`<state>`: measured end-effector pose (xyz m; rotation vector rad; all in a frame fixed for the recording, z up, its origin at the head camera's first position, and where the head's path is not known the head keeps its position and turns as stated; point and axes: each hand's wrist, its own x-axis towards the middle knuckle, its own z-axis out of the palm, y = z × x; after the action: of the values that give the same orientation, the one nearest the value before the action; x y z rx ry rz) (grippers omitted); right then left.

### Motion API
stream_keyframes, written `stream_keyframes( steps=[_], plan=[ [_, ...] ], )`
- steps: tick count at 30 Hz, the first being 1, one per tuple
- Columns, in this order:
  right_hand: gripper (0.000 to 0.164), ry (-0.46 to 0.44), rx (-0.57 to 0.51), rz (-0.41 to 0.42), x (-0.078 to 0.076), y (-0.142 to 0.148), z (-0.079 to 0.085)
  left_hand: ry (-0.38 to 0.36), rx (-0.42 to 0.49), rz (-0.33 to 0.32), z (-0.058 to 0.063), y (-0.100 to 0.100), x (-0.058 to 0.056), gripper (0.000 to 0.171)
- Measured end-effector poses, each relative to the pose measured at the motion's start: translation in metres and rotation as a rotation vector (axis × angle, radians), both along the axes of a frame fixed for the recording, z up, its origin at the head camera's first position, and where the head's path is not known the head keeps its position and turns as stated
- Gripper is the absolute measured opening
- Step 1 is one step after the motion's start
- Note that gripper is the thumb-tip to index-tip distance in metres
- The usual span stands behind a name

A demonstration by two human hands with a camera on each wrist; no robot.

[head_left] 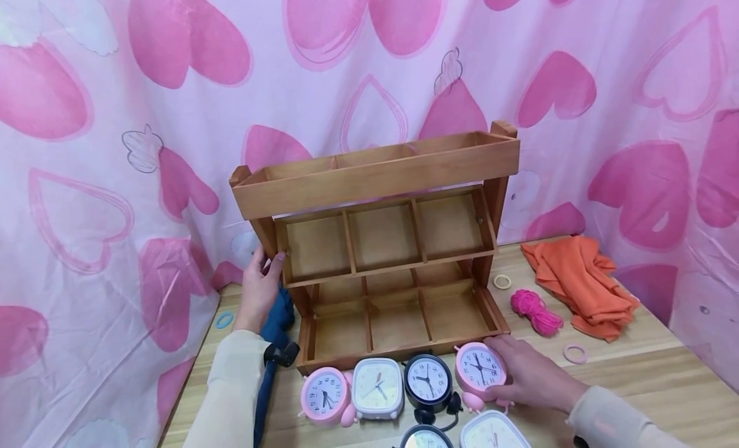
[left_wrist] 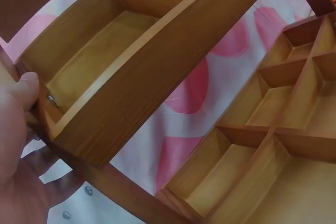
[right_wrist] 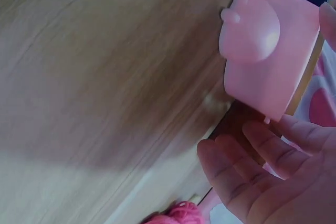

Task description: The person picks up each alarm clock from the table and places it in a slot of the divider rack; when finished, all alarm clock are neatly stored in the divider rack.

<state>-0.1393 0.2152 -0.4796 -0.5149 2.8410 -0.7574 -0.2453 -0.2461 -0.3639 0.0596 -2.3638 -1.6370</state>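
A brown wooden shelf (head_left: 375, 185) with three tiers of divided trays stands on the table. My left hand (head_left: 261, 291) grips its left side, thumb (left_wrist: 29, 85) at the end of a tray and the other fingers behind the frame. At the lower right my right hand (head_left: 528, 374) holds a pink alarm clock (head_left: 480, 368) between thumb and fingers; its twin bells point toward me. Beside it, in a row before the shelf, are a black alarm clock (head_left: 428, 379), a white square clock (head_left: 378, 389) and another pink alarm clock (head_left: 325, 395).
Another black clock (head_left: 426, 439) and white clock (head_left: 494, 432) sit nearer me. To the right lie pink yarn (head_left: 537, 312), an orange cloth (head_left: 583, 284), a pink ring (head_left: 575, 353) and a cream ring (head_left: 502, 282). Blue cloth (head_left: 280, 316) and a blue ring (head_left: 224, 319) lie left.
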Motion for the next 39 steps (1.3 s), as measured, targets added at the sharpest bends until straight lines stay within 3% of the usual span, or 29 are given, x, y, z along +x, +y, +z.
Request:
stream_keyframes(
  steps=[3, 12, 17, 21, 27, 32, 39],
  plan=[
    [0.095, -0.047, -0.001, -0.024, 0.000, -0.003, -0.002, -0.019, -0.026, -0.011, 0.000, -0.001, 0.000, 0.058],
    [0.094, -0.035, -0.015, -0.054, -0.001, -0.007, -0.007, -0.090, -0.033, 0.001, -0.001, -0.004, 0.003, 0.060],
    [0.096, 0.034, -0.003, -0.053, 0.002, -0.001, -0.006, -0.098, -0.029, -0.015, -0.002, -0.006, 0.003, 0.063],
    [0.093, 0.117, -0.008, -0.040, 0.005, 0.004, 0.000, -0.072, -0.035, -0.068, -0.001, -0.011, 0.004, 0.064],
    [0.094, 0.186, -0.026, -0.050, 0.005, 0.007, 0.023, -0.069, -0.085, -0.163, 0.001, -0.020, 0.006, 0.067],
    [0.097, 0.212, -0.069, -0.091, -0.010, 0.005, 0.043, -0.080, -0.108, -0.189, 0.004, -0.022, 0.006, 0.068],
    [0.094, 0.178, -0.074, -0.161, -0.052, -0.008, 0.055, -0.106, -0.121, -0.181, 0.005, -0.021, 0.008, 0.070]
  ],
)
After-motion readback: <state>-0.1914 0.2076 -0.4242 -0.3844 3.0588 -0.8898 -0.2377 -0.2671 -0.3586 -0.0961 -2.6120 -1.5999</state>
